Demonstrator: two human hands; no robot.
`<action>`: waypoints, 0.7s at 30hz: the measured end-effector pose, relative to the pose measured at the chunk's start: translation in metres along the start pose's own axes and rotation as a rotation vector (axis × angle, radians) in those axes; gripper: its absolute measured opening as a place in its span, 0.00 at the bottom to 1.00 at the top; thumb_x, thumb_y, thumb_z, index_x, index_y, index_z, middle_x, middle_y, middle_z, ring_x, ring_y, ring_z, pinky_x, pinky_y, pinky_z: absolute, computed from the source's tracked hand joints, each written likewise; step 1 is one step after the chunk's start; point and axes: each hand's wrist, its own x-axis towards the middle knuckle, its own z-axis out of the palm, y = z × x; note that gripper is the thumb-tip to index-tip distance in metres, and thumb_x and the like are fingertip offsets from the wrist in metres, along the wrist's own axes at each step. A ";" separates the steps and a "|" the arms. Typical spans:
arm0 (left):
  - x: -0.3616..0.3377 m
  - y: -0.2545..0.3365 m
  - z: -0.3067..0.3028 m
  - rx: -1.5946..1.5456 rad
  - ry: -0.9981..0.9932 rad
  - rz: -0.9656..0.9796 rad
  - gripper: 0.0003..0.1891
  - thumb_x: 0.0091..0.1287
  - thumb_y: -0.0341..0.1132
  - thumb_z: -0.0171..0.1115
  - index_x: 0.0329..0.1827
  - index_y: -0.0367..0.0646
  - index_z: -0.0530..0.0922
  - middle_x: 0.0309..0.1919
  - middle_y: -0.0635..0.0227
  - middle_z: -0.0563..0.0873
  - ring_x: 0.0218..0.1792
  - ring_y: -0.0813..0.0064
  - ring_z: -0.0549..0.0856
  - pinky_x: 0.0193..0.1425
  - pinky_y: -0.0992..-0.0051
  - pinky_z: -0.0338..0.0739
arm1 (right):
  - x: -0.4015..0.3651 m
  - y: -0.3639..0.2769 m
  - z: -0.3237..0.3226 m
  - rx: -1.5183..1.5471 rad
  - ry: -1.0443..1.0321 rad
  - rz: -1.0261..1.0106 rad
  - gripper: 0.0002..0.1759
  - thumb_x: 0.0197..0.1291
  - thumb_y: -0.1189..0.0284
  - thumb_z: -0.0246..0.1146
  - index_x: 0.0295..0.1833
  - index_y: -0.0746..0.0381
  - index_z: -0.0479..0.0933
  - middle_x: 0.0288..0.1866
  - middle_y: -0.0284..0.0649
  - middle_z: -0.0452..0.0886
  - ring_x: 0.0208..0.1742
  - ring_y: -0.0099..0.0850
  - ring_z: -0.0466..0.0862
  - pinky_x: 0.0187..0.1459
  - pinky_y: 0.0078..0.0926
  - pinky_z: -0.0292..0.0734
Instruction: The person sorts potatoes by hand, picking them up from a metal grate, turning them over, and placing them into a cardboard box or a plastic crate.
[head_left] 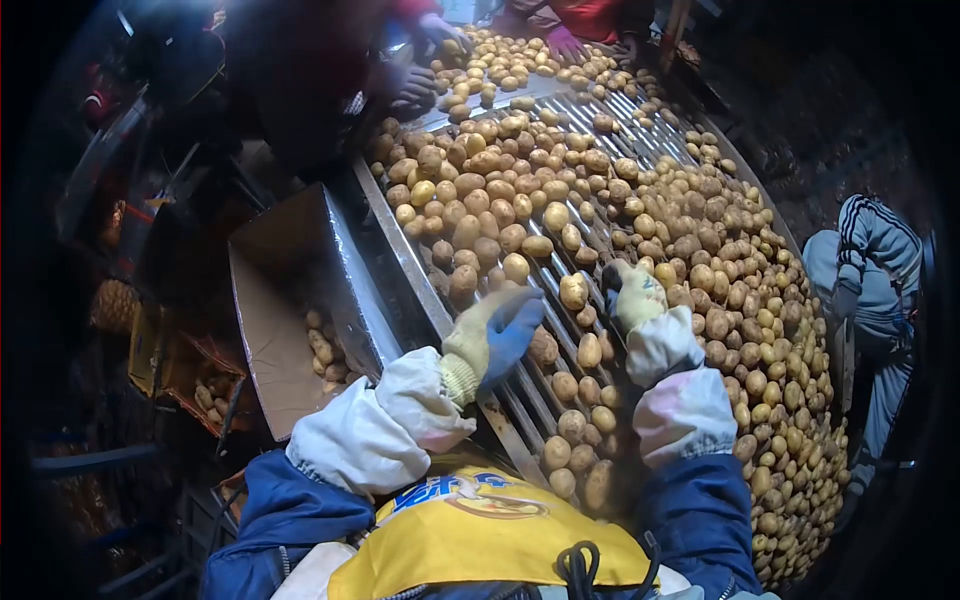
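Observation:
Many potatoes lie on a metal roller table. My left hand, in a cream and blue glove, is over the rollers at the table's left side, its fingers pointing right beside a few potatoes; whether it holds anything is hidden. My right hand, in a pale glove with dark fingertips, is bent down among the potatoes on the right, near a knobbly yellow potato. What lies under its fingers cannot be made out.
An open cardboard box with potatoes inside stands left of the table. Gloved hands of other people reach over the far end. A person in grey-blue clothes bends at the right. A metal rail edges the rollers.

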 end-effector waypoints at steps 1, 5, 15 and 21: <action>0.002 0.003 -0.006 0.207 -0.110 0.069 0.23 0.81 0.47 0.63 0.71 0.43 0.81 0.60 0.60 0.88 0.56 0.62 0.89 0.64 0.63 0.84 | -0.002 -0.004 -0.026 0.168 -0.159 -0.074 0.21 0.66 0.74 0.70 0.64 0.56 0.82 0.49 0.53 0.91 0.51 0.48 0.91 0.54 0.43 0.85; -0.012 0.008 0.018 -0.699 -0.192 -0.329 0.27 0.80 0.53 0.63 0.75 0.50 0.76 0.53 0.68 0.87 0.46 0.66 0.89 0.53 0.58 0.87 | -0.007 -0.001 -0.017 0.746 -0.197 -0.084 0.23 0.68 0.73 0.73 0.67 0.58 0.81 0.46 0.40 0.90 0.43 0.27 0.87 0.44 0.29 0.84; 0.001 -0.020 0.000 -0.871 -0.186 -0.396 0.23 0.81 0.35 0.66 0.76 0.50 0.75 0.67 0.68 0.84 0.62 0.65 0.87 0.60 0.63 0.87 | -0.050 -0.021 -0.048 0.158 0.035 -0.152 0.24 0.68 0.64 0.73 0.65 0.63 0.82 0.48 0.53 0.92 0.48 0.45 0.92 0.52 0.38 0.86; 0.002 -0.014 -0.015 -0.938 -0.190 -0.251 0.25 0.85 0.51 0.54 0.73 0.42 0.75 0.57 0.62 0.86 0.50 0.62 0.87 0.52 0.63 0.85 | -0.040 -0.018 -0.036 0.014 -0.137 -0.104 0.23 0.68 0.64 0.73 0.63 0.64 0.83 0.47 0.52 0.92 0.50 0.46 0.92 0.52 0.38 0.86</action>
